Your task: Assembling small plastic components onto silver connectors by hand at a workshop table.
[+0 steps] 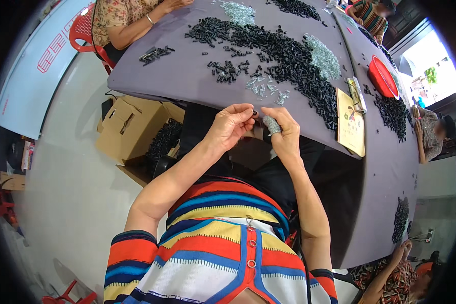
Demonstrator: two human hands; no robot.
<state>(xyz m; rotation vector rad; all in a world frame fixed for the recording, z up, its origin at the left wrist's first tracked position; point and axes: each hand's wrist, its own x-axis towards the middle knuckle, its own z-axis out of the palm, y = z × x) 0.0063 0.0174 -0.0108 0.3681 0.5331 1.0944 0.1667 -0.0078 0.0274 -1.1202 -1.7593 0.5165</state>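
Just past the table's near edge, over my lap, both hands meet close together. My left hand (230, 125) is closed, with thumb and forefinger pinching a small black plastic piece (255, 114). Facing it is my right hand (287, 130), its fingers curled in. A grey wrapping (271, 124) covers one of its digits; whatever the fingertips hold is too small to make out. Beyond my hands, a few clear small parts (261, 87) lie loose, beside a small group of black pieces (228, 71). The large black heap (289, 63) stretches across the grey-covered table (182, 68).
Clear parts form piles (323, 57) beside the black heap. At right lie a yellow booklet (350, 124), a clipboard (357, 96) and a red basket (382, 76). An open cardboard box (119, 126) with black pieces stands at lower left. Other people sit around the table.
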